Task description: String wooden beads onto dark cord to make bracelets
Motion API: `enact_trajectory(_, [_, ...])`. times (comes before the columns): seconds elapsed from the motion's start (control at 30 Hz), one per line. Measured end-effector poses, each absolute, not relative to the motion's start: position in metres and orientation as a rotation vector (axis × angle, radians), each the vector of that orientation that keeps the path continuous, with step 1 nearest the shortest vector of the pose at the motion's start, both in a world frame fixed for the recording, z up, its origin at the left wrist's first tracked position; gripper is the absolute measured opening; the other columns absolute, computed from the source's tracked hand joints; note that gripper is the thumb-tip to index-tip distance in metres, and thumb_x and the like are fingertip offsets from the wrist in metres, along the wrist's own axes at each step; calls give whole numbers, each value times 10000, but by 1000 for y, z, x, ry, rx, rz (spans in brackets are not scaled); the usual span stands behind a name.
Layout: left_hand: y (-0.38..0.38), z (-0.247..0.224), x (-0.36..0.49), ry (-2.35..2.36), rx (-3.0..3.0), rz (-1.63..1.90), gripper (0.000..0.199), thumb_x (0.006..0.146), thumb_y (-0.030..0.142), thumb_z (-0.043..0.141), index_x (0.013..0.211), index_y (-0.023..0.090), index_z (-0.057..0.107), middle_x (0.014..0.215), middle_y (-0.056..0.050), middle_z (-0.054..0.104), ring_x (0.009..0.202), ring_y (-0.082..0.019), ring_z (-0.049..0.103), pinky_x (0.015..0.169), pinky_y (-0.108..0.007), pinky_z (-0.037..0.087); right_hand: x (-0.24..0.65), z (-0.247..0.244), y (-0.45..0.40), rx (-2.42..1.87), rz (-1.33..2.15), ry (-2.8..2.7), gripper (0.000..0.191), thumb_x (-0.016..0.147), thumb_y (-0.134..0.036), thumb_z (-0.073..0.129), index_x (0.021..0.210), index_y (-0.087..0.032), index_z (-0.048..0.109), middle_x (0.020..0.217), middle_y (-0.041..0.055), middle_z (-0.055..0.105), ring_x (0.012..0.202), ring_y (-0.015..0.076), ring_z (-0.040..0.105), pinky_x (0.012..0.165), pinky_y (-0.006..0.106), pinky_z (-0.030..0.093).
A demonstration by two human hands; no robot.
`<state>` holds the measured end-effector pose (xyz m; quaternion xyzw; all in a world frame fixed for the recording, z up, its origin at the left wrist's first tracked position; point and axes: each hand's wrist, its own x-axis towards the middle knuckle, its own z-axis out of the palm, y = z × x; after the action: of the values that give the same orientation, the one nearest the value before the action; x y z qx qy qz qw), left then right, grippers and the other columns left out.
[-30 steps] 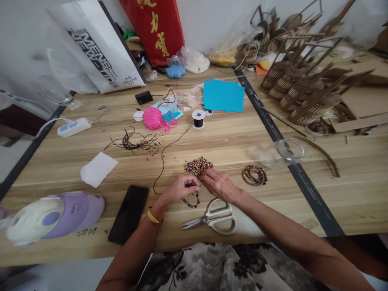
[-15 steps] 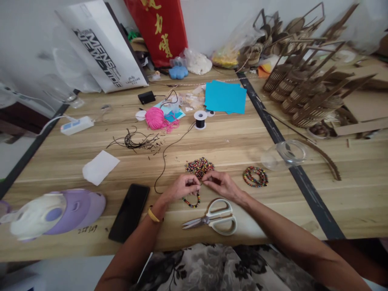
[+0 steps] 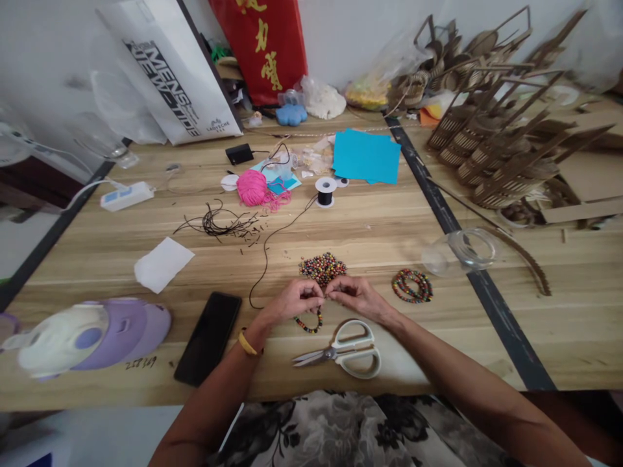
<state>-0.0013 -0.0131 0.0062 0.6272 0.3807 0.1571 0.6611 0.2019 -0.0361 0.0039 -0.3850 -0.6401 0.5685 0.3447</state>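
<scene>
My left hand (image 3: 296,301) is pinched closed on the black cord (image 3: 265,253), from which a short string of coloured beads (image 3: 309,329) hangs in a curve. Close against it, my right hand (image 3: 357,296) pinches at the cord's end; the tiny gap between the fingertips hides whether a bead is there too. Just beyond both hands lies a heap of loose multicoloured beads (image 3: 322,266). The cord runs back to a white spool (image 3: 326,192) wound with black. Below my hands, scissors (image 3: 343,351) with pale handles lie partly open. A finished-looking coil of strung beads (image 3: 412,287) rests to the right.
A black phone (image 3: 208,338) and a purple-and-white device (image 3: 97,338) lie on the left, near white paper (image 3: 164,264). Cut black cords (image 3: 219,222), pink yarn (image 3: 253,188) and blue sheets (image 3: 366,155) lie farther back. A clear plastic container (image 3: 460,251) and small woven baskets (image 3: 491,155) stand right.
The view has shifted slightly. Both hands stay pinched together over the bead heap, with almost no movement of the fingers or the hanging beads.
</scene>
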Motion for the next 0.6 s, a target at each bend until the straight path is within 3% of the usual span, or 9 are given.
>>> enact_trajectory(0.6, [-14,8,0,876,1454,361,241,765,340,648,750,110,580,626,-23,631,537,-88,553,539,-191,432,201,-1,-40,-1011,1521,-1662,199,834,-330,624,855,-133,651,740,23,605,660,118,524,606,235,407])
